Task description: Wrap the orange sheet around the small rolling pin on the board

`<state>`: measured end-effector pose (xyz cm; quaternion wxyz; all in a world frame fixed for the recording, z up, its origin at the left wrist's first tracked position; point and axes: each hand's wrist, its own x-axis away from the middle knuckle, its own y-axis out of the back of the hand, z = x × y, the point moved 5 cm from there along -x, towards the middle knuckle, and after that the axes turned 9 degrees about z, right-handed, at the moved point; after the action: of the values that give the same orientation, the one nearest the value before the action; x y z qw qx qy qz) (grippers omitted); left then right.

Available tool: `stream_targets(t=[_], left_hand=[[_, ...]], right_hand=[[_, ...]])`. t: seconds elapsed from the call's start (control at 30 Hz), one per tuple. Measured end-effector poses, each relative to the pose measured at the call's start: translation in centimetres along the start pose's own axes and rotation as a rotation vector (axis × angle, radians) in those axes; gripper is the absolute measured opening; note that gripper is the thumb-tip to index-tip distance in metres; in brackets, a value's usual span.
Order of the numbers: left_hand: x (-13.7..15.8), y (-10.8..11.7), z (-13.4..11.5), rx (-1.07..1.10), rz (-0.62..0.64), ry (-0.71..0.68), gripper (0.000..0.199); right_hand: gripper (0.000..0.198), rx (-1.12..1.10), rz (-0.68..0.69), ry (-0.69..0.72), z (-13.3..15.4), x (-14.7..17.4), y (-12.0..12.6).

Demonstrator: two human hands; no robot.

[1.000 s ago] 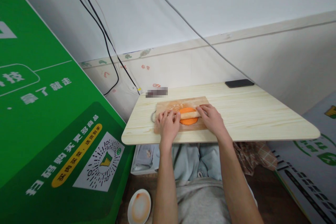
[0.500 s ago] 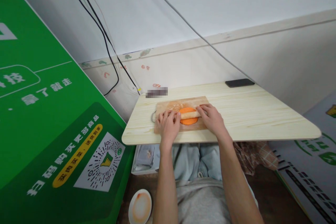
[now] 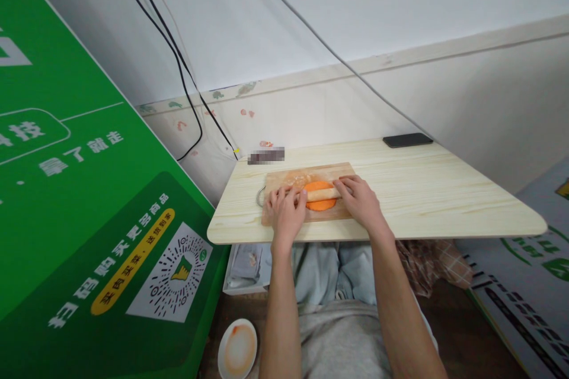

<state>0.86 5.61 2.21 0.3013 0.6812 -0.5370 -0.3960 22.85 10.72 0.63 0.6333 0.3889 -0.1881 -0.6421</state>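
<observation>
A wooden rolling pin [image 3: 323, 194] lies across a flat round of orange dough [image 3: 320, 206] on a wooden cutting board [image 3: 284, 177]. My left hand [image 3: 287, 208] is closed over the pin's left end, which its fingers mostly hide. At the other end, my right hand [image 3: 356, 196] grips the pin with fingers bent over it. The dough shows above and below the pin between my hands. Whitish crumbs or smears mark the board behind the dough. A metal handle [image 3: 260, 196] sticks out at the board's left side.
A black phone [image 3: 408, 140] lies at the table's [image 3: 435, 201] back right. A blurred dark object [image 3: 265, 156] sits at the back left. Cables [image 3: 180, 59] hang along the wall. A green panel [image 3: 102, 166] stands left. Below are a stained white plate [image 3: 237, 348] and a white box [image 3: 246, 292].
The view has shifted very slightly. Both hands stay on the rolling pin, and the pin and dough look almost the same.
</observation>
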Motion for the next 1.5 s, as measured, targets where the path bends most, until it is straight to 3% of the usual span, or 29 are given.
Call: stream_targets(t=[1.5], left_hand=[[0.03, 0.1, -0.05, -0.015, -0.016, 0.0, 0.025]], right_hand=[[0.037, 0.028, 0.021, -0.035, 0.7, 0.21, 0.31]])
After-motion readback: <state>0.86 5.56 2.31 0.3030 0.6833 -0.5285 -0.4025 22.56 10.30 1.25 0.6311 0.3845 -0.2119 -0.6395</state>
